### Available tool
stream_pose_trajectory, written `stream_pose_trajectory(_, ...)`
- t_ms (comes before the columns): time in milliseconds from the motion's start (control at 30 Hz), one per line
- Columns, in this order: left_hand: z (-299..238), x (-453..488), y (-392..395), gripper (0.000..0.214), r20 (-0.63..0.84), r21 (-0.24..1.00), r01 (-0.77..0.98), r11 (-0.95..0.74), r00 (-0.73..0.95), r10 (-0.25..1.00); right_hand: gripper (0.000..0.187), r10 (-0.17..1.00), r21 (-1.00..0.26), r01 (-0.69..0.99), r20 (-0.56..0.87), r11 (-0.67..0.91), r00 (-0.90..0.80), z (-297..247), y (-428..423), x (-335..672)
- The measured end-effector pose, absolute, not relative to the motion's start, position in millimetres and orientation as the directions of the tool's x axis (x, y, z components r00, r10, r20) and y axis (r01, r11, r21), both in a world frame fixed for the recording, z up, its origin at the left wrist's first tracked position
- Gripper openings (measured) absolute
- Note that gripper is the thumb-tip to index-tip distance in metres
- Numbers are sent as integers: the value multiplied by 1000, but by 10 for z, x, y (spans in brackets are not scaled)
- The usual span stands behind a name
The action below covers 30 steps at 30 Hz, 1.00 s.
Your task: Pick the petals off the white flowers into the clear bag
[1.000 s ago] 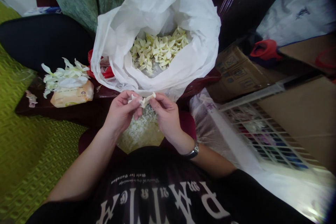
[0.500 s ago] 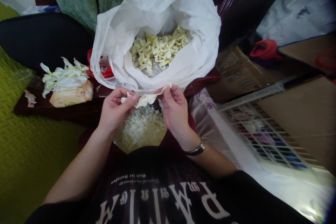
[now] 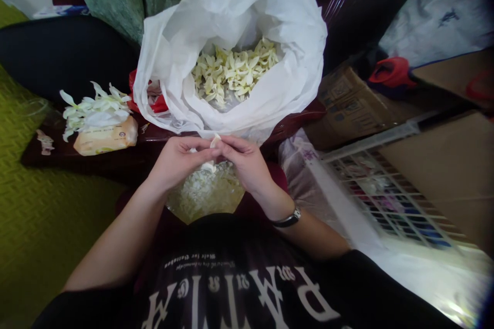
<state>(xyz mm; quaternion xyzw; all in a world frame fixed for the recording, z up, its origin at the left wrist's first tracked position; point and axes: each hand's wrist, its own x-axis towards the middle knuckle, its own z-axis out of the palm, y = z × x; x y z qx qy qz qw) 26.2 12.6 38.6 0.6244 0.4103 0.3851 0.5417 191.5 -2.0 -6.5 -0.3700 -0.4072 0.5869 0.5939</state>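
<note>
dim room, soft light on white plastic bag (image 3: 231, 15); glare on white surface (image 3: 436, 288) lower right; edges bent, corners dark.

The left hand (image 3: 179, 162) and right hand (image 3: 245, 162) pinch a pale cream flower petal (image 3: 214, 140) together, with a crumpled white plastic bag (image 3: 173, 61) of loose petals (image 3: 233, 72) at twelve o'clock.

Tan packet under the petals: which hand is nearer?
Left. The left hand is right of the tan packet, not touching; the right hand is farther, beyond the left hand.

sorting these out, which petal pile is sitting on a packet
The pile at left, on the tan packet, not the pile in the white plastic bag or the shreds on the lap
</note>
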Motion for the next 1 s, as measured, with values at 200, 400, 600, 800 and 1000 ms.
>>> stream_pose_trajectory(200, 347, 231, 110, 22, 70, 990, 90, -112, 380, 922, 22, 996, -880, -473, -2, -42, -84, -93, -29, 1902)
stream_pose_trajectory(400, 290, 244, 95, 27, 94, 995, 3, -98, 283, 955, 22, 987, -832, -545, -17, -104, -163, -88, -51, 1900)
stream_pose_trajectory(600, 270, 259, 87, 31, 70, 997, -54, -57, 271, 960, 23, 976, -801, -578, -40, -159, -213, -79, -25, 1918)
stream_pose_trajectory(800, 217, 242, 115, 34, 44, 997, -68, -29, 239, 970, 28, 992, -826, -556, -25, -92, -126, -151, 19, 1924)
stream_pose_trajectory(1000, 93, 247, 213, 39, 147, 962, -217, -167, -106, 983, 25, 989, -797, -587, 83, 139, 122, -158, 5, 1913)
